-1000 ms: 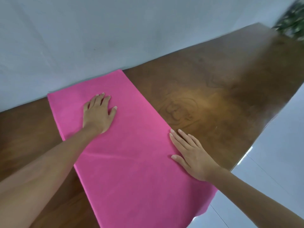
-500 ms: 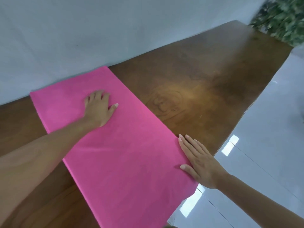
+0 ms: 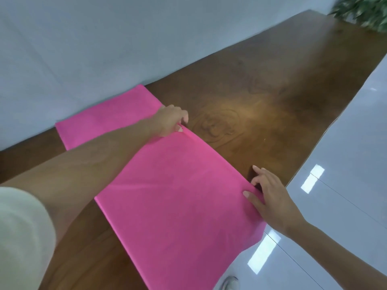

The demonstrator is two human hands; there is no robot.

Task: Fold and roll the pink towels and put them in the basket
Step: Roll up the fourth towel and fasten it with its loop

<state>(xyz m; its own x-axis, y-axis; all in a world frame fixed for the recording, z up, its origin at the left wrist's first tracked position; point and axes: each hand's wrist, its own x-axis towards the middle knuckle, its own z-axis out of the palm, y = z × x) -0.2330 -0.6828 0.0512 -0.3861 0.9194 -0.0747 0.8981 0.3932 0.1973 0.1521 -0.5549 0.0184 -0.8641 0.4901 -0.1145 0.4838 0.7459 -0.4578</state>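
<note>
A pink towel [image 3: 176, 197] lies as a long folded strip across the dark wooden table [image 3: 261, 97], its near end hanging over the table's front edge. My left hand [image 3: 169, 120] pinches the towel's right-hand edge about halfway along, thumb on top. My right hand [image 3: 270, 195] grips the same edge nearer to me, thumb on the cloth and fingers curled under it. Between the two hands the edge is lifted slightly off the wood. No basket is in view.
A grey wall [image 3: 104, 42] runs along the table's far side. A green plant [image 3: 364, 11] stands at the far right corner. Glossy white floor tiles [image 3: 345, 155] lie to the right, and a shoe [image 3: 230, 283] shows at the bottom edge.
Both hands left their flat press on the towel. My left hand slid right to the towel's right edge and took hold; my right hand curled onto that edge, raising it.
</note>
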